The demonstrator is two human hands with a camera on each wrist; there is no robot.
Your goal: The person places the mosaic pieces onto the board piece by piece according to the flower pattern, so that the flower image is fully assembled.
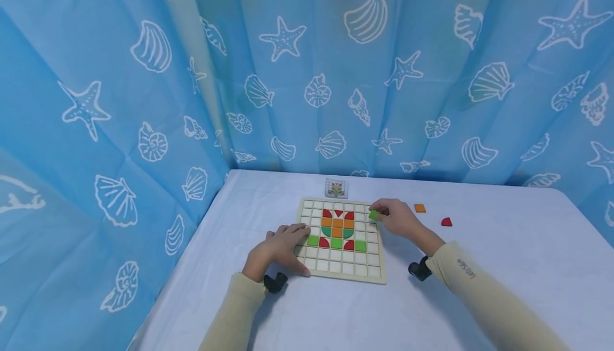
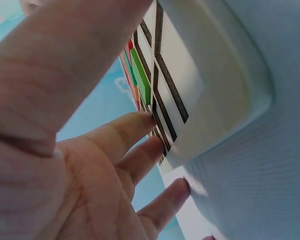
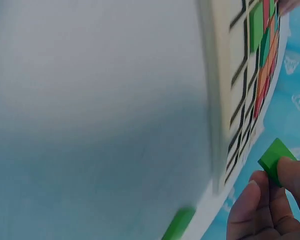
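Observation:
A square board (image 1: 345,277) with a grid of white cells lies flat on the white table. Red, orange and green tiles form a flower-like pattern on it, with a light green tile (image 1: 360,246) at the right of its lowest row. My left hand (image 1: 280,249) spreads its fingers over the board's left edge, steadying contact with fingertips (image 2: 149,120) and thumb. Above the board's upper right part, my right hand (image 1: 399,218) pinches a green square tile (image 3: 277,157) between thumb and fingers. The tile is tilted and apart from the board.
Right of the board lie an orange square tile (image 1: 420,208) and a red rounded tile (image 1: 446,222). In the right wrist view another green tile (image 3: 179,224) lies on the table. A small pattern card (image 1: 337,188) sits behind the board. Blue curtains (image 1: 307,74) hang behind the table.

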